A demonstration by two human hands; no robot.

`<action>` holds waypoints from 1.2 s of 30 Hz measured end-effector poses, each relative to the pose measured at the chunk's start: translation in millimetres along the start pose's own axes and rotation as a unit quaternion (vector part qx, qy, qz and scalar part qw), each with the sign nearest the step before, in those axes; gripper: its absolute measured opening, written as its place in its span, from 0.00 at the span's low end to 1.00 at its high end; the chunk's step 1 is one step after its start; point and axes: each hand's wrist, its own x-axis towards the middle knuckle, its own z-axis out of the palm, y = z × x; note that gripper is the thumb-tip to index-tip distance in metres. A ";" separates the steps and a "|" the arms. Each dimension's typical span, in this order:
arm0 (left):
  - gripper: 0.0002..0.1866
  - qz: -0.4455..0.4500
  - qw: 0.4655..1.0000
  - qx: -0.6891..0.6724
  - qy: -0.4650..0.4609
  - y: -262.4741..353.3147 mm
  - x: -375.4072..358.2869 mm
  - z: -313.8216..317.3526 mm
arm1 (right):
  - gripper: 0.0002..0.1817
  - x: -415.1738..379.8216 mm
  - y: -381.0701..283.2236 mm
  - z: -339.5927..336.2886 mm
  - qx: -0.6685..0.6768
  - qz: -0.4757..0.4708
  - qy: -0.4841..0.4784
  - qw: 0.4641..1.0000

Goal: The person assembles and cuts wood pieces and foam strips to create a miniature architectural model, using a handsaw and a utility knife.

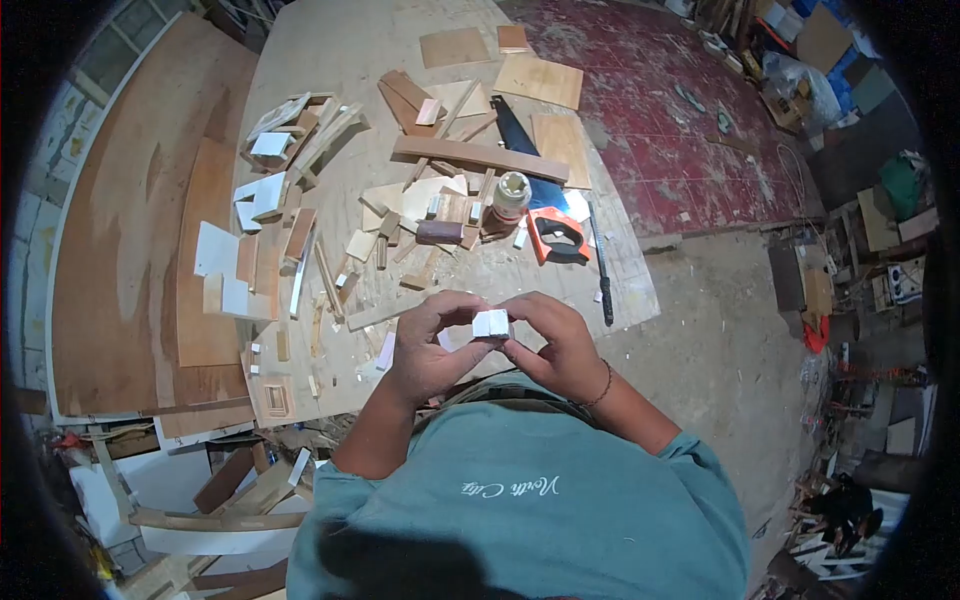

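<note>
A small white block (491, 323) is held in front of my chest, over the near edge of the wooden table. My left hand (437, 345) grips it from the left and my right hand (548, 345) from the right, thumbs and fingers closed on its sides. Beyond my hands lie a dark brown block (440, 232) and several small wood offcuts. A glue bottle (511, 197) stands upright near them. Right of it is a handsaw with an orange and black handle (558, 238), its blade partly under a long wooden strip (480, 157).
A black bar-shaped tool (603, 270) lies along the table's right edge. White and wooden pieces (222, 265) cover the left side. Large brown boards (140, 230) lie farther left. Thin panels (453, 47) are at the far end. Scrap and bags line the right wall.
</note>
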 end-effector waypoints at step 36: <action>0.17 -0.078 0.996 -0.009 -0.048 9.7 100.4 157.3 | 0.17 -41.6 50.8 -165.0 -0.035 -0.015 0.032 0.999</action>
